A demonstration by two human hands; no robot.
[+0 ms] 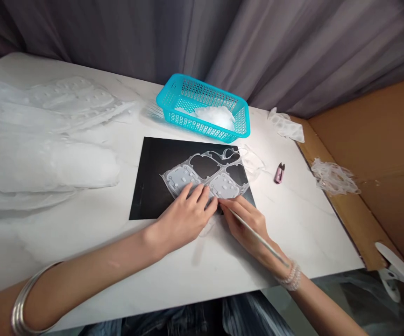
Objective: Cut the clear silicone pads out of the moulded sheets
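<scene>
Head view: left hand (184, 217) lies open, fingers spread, pressing a clear moulded plastic sheet (182, 179) onto black card (152, 186), apparently to steady it, at the tabletop's (293, 224) middle; right hand (247, 224) pinches a slim white pick (259, 237), its tip at the sheet's 6 o'clock edge.

Your white marble worktop (303, 233) carries a black rectangular sheet (149, 186), a turquoise plastic basket (168, 95), pink snips (279, 173) and crumpled clear plastic (47, 163).

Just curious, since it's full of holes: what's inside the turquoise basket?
The turquoise plastic basket holds a crumpled white mass, perhaps thin plastic. It hides the basket's floor beneath it, so anything lying under it cannot be seen.
</scene>
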